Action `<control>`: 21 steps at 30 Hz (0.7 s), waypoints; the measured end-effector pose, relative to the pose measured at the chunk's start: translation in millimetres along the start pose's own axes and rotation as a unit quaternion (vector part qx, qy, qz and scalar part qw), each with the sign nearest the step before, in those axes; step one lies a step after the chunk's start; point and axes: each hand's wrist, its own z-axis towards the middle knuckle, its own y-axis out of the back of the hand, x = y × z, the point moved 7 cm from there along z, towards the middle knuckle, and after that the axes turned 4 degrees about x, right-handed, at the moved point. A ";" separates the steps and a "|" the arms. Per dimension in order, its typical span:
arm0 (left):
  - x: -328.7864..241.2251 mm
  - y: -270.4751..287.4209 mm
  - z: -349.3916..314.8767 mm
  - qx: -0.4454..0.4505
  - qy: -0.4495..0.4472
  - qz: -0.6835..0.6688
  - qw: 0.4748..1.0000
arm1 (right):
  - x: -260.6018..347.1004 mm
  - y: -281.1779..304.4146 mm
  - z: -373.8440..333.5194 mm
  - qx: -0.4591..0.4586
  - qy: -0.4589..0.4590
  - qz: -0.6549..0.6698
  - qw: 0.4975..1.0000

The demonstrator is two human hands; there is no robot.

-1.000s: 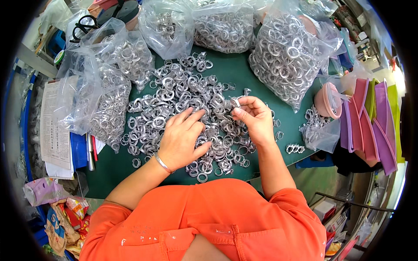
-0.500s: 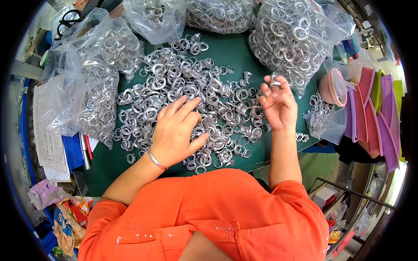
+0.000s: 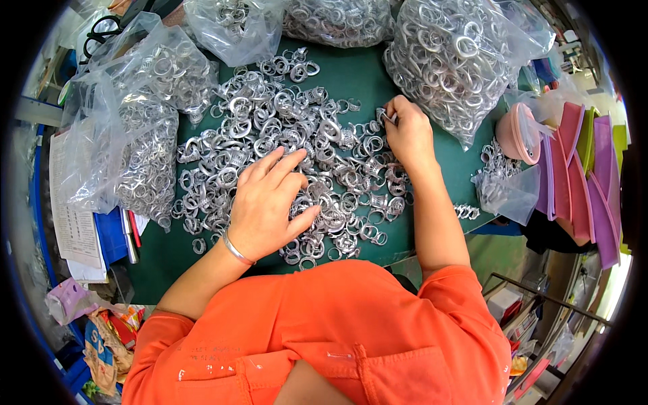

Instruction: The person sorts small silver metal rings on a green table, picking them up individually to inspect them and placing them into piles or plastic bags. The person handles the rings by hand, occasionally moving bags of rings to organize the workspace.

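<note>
Head view: my left hand (image 3: 270, 202) lies flat and open, palm down, fingers spread on the heap of rings (image 3: 283, 142) in the middle of the green bench (image 3: 364, 77); it holds nothing that I can see. My right hand (image 3: 407, 131) is closed, pinching one small ring (image 3: 383, 116) between thumb and fingertips at the heap's far right edge, just beside the big bag (image 3: 459, 61). Change: half a second ago the right hand was raised over the heap's right side with the ring up off the pile; now it sits lower and closer in, at the edge of the heap, ring still pinched. Left hand has barely shifted, still pressing the heap. My guess is the picked ring is being checked or turned, not yet dropped anywhere. Counts: two hands, one bracelet (image 3: 237, 250) on the left wrist. Clear bags of rings: five or so around the heap, two at left, two at top, one large at right, plus a small one (image 3: 509, 192) by the right forearm. Loose rings: far too many to count. One pink round dish (image 3: 513, 131), a fan of pink and purple sheets (image 3: 580, 175) at right, scissors (image 3: 101, 30) top left.
</note>
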 end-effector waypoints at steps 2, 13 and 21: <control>0.0 0.5 -0.1 0.000 0.002 0.001 1.000 | -6.5 0.1 0.2 0.001 -0.045 0.061 0.997; 0.5 -2.9 -1.0 0.006 0.002 0.002 1.000 | -16.5 17.4 -41.3 0.088 -0.114 0.820 0.553; 0.5 -2.4 -1.1 0.004 0.000 0.010 1.000 | 52.0 5.8 -54.9 0.183 0.129 -0.087 0.971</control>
